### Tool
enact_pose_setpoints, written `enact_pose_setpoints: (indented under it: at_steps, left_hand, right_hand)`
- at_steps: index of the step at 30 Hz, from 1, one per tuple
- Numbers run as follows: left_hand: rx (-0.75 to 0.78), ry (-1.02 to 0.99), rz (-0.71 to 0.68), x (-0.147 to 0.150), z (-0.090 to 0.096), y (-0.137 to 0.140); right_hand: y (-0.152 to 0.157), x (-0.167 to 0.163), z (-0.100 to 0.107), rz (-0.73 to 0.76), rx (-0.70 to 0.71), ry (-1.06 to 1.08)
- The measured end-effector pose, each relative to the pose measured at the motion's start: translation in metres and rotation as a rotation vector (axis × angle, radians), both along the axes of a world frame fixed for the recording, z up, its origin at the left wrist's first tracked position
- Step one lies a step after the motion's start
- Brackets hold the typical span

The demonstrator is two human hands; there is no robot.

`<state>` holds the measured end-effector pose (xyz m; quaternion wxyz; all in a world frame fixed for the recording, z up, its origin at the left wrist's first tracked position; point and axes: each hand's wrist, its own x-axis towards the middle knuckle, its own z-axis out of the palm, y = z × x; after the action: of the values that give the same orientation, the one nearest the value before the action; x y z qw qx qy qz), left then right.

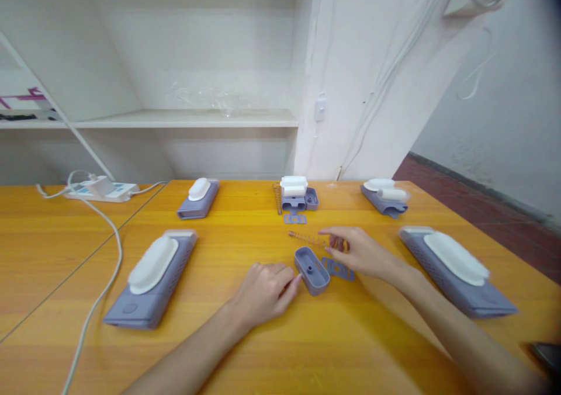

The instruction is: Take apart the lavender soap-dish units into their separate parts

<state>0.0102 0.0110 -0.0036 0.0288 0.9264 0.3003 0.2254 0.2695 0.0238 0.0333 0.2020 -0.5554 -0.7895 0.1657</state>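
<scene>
My left hand [265, 290] rests on the table with its fingers curled. Its foremost fingertip is at the left wall of a small grey-purple oval box [316, 283], whose open top shows a short post inside. I see nothing in that hand, though its palm is hidden. Just right of the box, my right hand [357, 249] is low over the table, thumb and index finger apart around the near end of a thin copper-coloured coil spring [307, 238]. I cannot tell whether they touch it. Beneath this hand lies a flat grey plate with cutouts [339, 269], partly covered by the box and fingers.
Behind stands a grey holder with white rollers [293, 187], with another spring [277, 198] and cutout plate [294, 219] beside it. Grey units with white pads [153, 263] [456, 257] flank my hands. A power strip [105, 190] and white cable [118, 255] lie left.
</scene>
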Motion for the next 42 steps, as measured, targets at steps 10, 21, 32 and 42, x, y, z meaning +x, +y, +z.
enact_pose_setpoints:
  at_steps: [10, 21, 32, 42]
  left_hand:
    - [-0.006, -0.01, -0.006, 0.0, 0.001, 0.0]
    - [-0.001, 0.005, -0.001, 0.0, 0.0, 0.0]
    - [0.0, 0.01, 0.003, 0.0, -0.001, 0.001]
    - [-0.011, 0.004, -0.005, 0.001, 0.0, 0.001]
  right_hand:
    - [0.023, 0.059, 0.002, -0.412, 0.166, -0.276]
    - [0.055, 0.083, -0.01, -0.685, 0.048, -0.629]
    - [0.037, 0.033, 0.001, -0.681, 0.323, -0.601]
    - [-0.062, -0.071, 0.002, -0.034, 0.152, -0.273]
